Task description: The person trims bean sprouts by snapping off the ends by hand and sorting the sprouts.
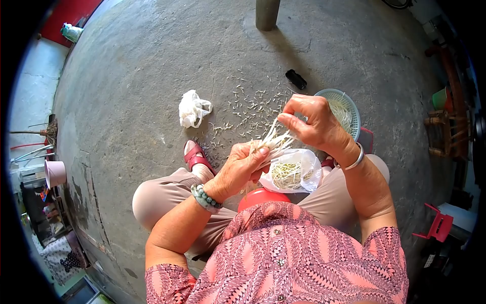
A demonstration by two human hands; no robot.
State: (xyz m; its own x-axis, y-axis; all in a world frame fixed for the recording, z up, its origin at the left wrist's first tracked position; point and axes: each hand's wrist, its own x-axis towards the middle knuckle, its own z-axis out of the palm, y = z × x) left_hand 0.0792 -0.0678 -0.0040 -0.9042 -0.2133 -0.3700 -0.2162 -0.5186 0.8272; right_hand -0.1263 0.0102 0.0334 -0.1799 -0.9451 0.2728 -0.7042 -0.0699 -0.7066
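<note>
A loose bunch of pale bean sprouts (274,144) is gripped in my left hand (242,163), the thumb pressed across the stems. My right hand (318,121) is above and to the right, thumb and forefinger pinched at the upper tip of a sprout. Below the hands, an open white plastic bag (315,175) holds more sprouts with yellow-green tints. Beyond my right hand sits a light green strainer basket (355,117) with thin white sprouts inside. Short pale broken bits (255,104) lie scattered over the floor ahead.
A crumpled white plastic bag (191,109) lies on the concrete floor (136,96) ahead to the left. A small black object (296,79) rests near the basket, and a post (267,15) stands farther off. Under me is a red stool (260,197); a pink bucket (54,174) is far left.
</note>
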